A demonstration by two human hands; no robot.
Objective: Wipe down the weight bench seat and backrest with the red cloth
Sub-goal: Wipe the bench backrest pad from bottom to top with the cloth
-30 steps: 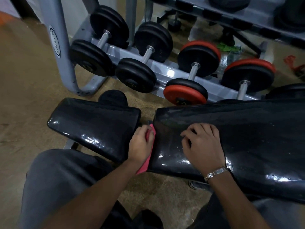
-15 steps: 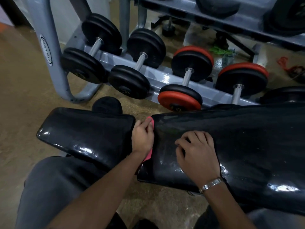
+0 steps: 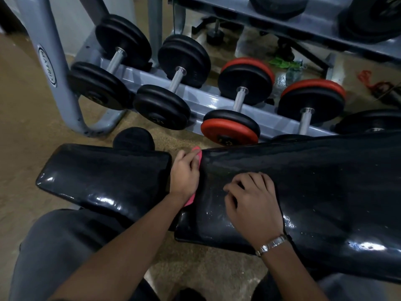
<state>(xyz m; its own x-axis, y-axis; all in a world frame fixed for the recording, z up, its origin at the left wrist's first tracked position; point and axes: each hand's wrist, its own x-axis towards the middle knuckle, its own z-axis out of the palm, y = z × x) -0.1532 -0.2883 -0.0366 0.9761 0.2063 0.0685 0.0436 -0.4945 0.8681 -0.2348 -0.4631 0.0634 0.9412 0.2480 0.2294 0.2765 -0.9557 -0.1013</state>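
Head view. Presses one red cloth (image 3: 197, 153) with the left hand (image 3: 185, 177) into the gap at the backrest's (image 3: 325, 192) narrow end, against the seat (image 3: 104, 177) just left of that end. Keeps the fingers nearly straight over the cloth, not wrapped round it; shows red only past the fingertips and below the wrist. Rests the right hand (image 3: 253, 205) on top of the backrest near the same end, fingers loosely bent, tips on the vinyl, nothing held. Wears one metal watch (image 3: 271, 244) on that wrist. Counts two black pads and two hands. Beyond the backrest, counts four whole dumbbells on one grey rack (image 3: 201, 98): two all black (image 3: 171, 83), two black with red plates (image 3: 238, 101), plus part of a fifth.
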